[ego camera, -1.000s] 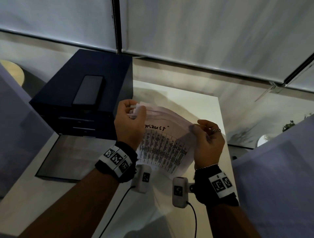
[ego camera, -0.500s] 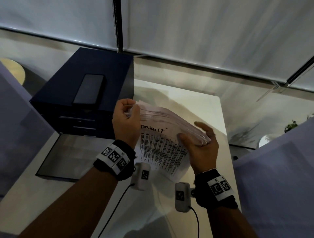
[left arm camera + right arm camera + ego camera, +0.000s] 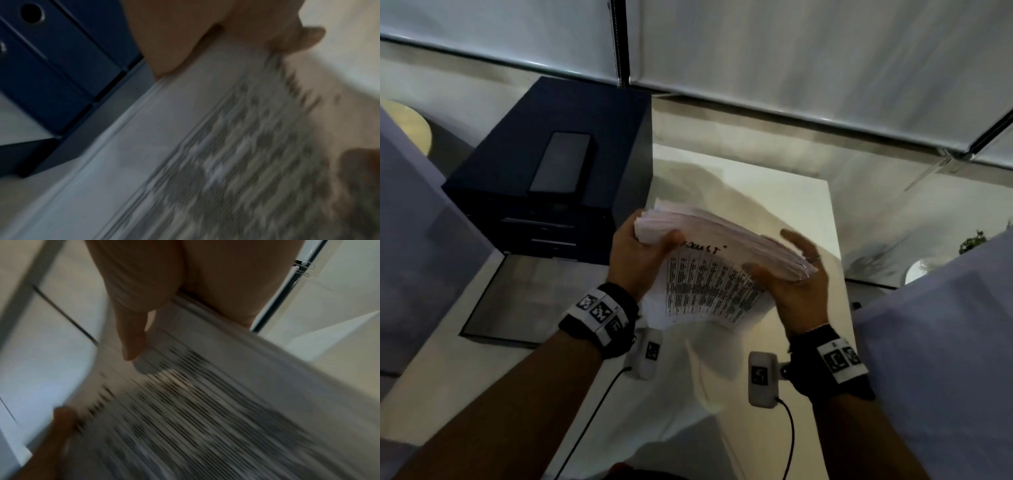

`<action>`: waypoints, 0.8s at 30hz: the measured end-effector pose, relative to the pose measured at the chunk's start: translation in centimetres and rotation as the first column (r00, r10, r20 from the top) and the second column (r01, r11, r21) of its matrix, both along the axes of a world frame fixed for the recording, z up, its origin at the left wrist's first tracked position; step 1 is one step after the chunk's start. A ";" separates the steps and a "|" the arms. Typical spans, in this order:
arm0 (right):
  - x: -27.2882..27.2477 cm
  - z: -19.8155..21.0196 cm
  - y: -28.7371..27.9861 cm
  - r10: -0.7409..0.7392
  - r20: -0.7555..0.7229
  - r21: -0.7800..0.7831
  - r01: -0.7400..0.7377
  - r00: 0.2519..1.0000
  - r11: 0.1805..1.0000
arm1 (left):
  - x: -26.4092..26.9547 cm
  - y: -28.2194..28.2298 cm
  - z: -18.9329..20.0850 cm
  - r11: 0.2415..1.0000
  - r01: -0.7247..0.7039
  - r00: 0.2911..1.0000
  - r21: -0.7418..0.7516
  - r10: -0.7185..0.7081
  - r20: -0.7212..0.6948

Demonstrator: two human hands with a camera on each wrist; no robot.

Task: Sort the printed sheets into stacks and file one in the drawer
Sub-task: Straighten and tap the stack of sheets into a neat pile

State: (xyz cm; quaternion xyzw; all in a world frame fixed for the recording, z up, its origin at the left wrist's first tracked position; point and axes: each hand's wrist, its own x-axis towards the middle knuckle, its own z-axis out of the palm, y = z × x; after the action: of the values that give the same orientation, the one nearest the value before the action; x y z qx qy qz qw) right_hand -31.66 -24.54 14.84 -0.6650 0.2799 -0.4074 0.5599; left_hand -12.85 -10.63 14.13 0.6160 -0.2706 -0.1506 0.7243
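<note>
I hold a thick stack of printed sheets (image 3: 715,274) in the air over the white table (image 3: 774,185), tilted, with a table of text on its front sheet. My left hand (image 3: 643,250) grips the stack's left end, with the thumb lying over the top sheet. My right hand (image 3: 787,274) clasps the right end: thumb on the printed face, fingers behind the edge. Both wrist views are blurred. The left wrist view shows the sheets (image 3: 205,146) under my left hand (image 3: 216,32). The right wrist view shows my right thumb on the sheets (image 3: 205,402). A dark blue drawer unit (image 3: 558,120) stands at the left.
A dark phone (image 3: 561,164) lies on top of the drawer unit. At the unit's foot lies a flat grey tray or pulled-out drawer (image 3: 517,301). Window blinds (image 3: 791,51) run behind the table. Wrist-camera cables hang under both forearms.
My right hand let go of the top sheet's corner and moved to clasp the stack's right end. The stack has dropped lower and lies flatter. My left hand shifted its grip.
</note>
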 end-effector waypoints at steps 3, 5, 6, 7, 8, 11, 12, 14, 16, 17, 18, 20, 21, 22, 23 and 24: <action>0.3 -1.1 0.8 -0.001 -0.110 -0.040 -0.004 0.994 0.999 | -0.7 -0.4 -0.7 1.000 -0.006 1.000 0.025 0.006 -0.018; 0.5 -1.0 0.8 -0.037 -0.103 -0.034 0.034 0.994 0.999 | -0.9 -0.6 -0.3 0.998 -0.049 0.998 -0.027 0.048 -0.052; 0.5 -0.8 0.9 -0.048 -0.083 -0.032 0.045 0.995 0.998 | -0.8 -0.5 -0.1 0.997 -0.057 0.998 -0.052 0.055 -0.043; 0.3 -0.6 0.9 -0.054 -0.058 -0.023 0.053 0.997 0.998 | -0.8 -0.4 0.3 0.996 -0.056 0.998 -0.072 0.055 -0.013; 0.2 -0.5 0.9 -0.063 -0.042 -0.016 0.062 0.997 0.998 | -0.8 -0.3 0.5 0.995 -0.045 0.999 -0.087 0.047 0.023; -0.2 -0.5 1.0 -0.058 -0.019 0.031 0.059 0.998 0.998 | -1.1 0.2 0.9 0.994 -0.025 0.997 -0.104 0.032 0.066; -0.1 -0.5 1.1 -0.056 -0.004 0.066 0.056 0.998 0.996 | -1.2 0.1 0.9 0.993 -0.046 0.997 -0.106 0.053 0.059; 0.2 -0.1 1.2 -0.059 0.030 0.092 0.056 0.998 0.994 | -1.3 -0.5 1.2 0.987 -0.134 0.991 -0.094 0.135 0.004; 0.5 0.4 1.4 -0.065 0.069 0.084 0.059 0.996 0.995 | -1.2 -1.1 1.8 0.971 -0.222 0.974 -0.085 0.218 -0.059; 0.5 0.6 1.5 -0.076 0.088 0.062 0.070 0.993 0.996 | -1.1 -1.4 2.1 0.964 -0.252 0.966 -0.080 0.246 -0.078; 0.6 0.8 1.5 -0.097 0.101 0.042 0.093 0.990 0.995 | -0.9 -1.6 2.3 0.960 -0.271 0.960 -0.076 0.264 -0.088; 0.9 1.3 1.6 -0.146 0.131 0.024 0.144 0.981 0.989 | -0.5 -1.8 2.4 0.956 -0.286 0.956 -0.073 0.279 -0.092; 1.1 1.3 1.5 -0.168 0.147 0.016 0.167 0.975 0.986 | -0.4 -1.8 2.5 0.952 -0.298 0.953 -0.071 0.292 -0.085; 1.3 1.4 1.4 -0.192 0.154 0.011 0.193 0.969 0.981 | -0.2 -1.8 2.5 0.946 -0.316 0.948 -0.070 0.311 -0.072; 1.4 1.3 1.2 -0.212 0.155 0.010 0.213 0.965 0.977 | -0.2 -1.9 2.5 0.939 -0.335 0.942 -0.070 0.332 -0.057; 1.5 1.2 1.0 -0.225 0.145 0.013 0.226 0.963 0.974 | -0.2 -1.9 2.4 0.933 -0.353 0.936 -0.069 0.350 -0.045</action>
State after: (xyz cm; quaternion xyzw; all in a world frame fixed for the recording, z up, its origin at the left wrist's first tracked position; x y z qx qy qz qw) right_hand -30.11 -23.52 16.06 -0.5983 0.3112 -0.5165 0.5277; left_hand -13.01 -12.49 16.57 0.6241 -0.1501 -0.0181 0.7666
